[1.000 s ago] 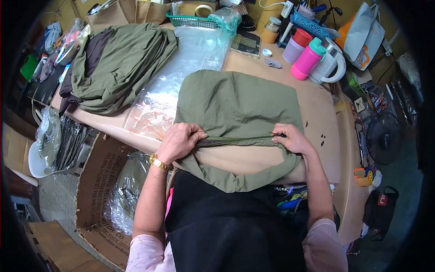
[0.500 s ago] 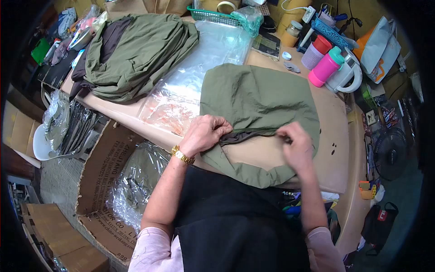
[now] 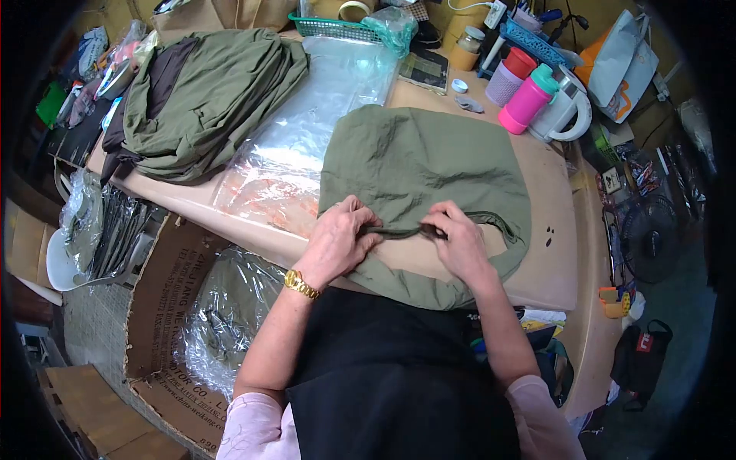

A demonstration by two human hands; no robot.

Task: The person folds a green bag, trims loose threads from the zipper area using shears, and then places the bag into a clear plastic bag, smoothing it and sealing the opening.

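Note:
An olive-green fabric piece (image 3: pixel 429 153) lies spread on the table, with a wide opening along its near side that bares the tan surface. My left hand (image 3: pixel 341 238), with a gold watch at the wrist, pinches the hem at the left end of this opening. Close by on the right, my right hand (image 3: pixel 458 239) grips the same hem between thumb and fingers. A short length of dark, rolled edge runs between the two hands. To the right, the rest of the rim curves round loosely, and the lower band of fabric hangs near the table's front edge.
A stack of olive-green fabric (image 3: pixel 207 107) sits on the left beside clear plastic bags (image 3: pixel 337 84). A pink bottle (image 3: pixel 527 100), a kettle (image 3: pixel 563 107) and a green basket (image 3: pixel 337 27) stand farther back. Below the table's left edge is a cardboard box (image 3: pixel 165 307) holding plastic-wrapped fabric.
My right hand has moved left along the opening, nearer my left hand, and now pinches the hem. The dark lining there has been turned under. The whole view has shifted slightly.

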